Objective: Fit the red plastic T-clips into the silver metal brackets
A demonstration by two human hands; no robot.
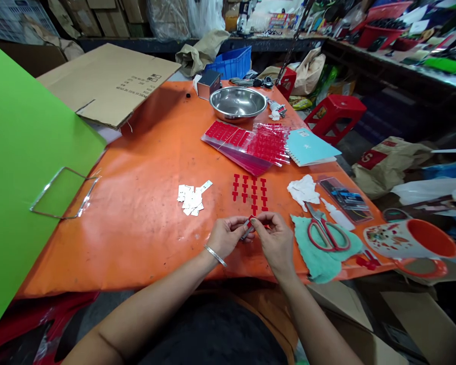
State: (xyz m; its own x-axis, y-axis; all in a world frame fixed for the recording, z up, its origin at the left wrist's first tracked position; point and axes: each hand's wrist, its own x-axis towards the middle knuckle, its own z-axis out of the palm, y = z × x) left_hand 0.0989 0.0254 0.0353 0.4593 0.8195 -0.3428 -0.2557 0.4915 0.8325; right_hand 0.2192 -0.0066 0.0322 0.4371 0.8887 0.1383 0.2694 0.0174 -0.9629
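Observation:
My left hand point(225, 237), with a silver bracelet at the wrist, pinches a small grey and red piece point(247, 228) just above the orange tabletop. My right hand point(276, 244) closes on the red end of the same piece, its thumb against my left fingers. Fingers partly hide the piece, so its exact kind does not show. Right beyond my hands, several red T-shaped pieces point(254, 190) lie in rows. To their left is a loose pile of small white cards point(192, 198), one with a green mark.
Scissors point(329, 235) rest on a green cloth point(315, 258) at right, beside a patterned mug point(391, 238). Farther back are bagged red pieces point(247, 142), a light-blue notebook point(311, 147) and a steel bowl point(238, 103). A green board point(30, 152) and cardboard point(110, 83) stand left.

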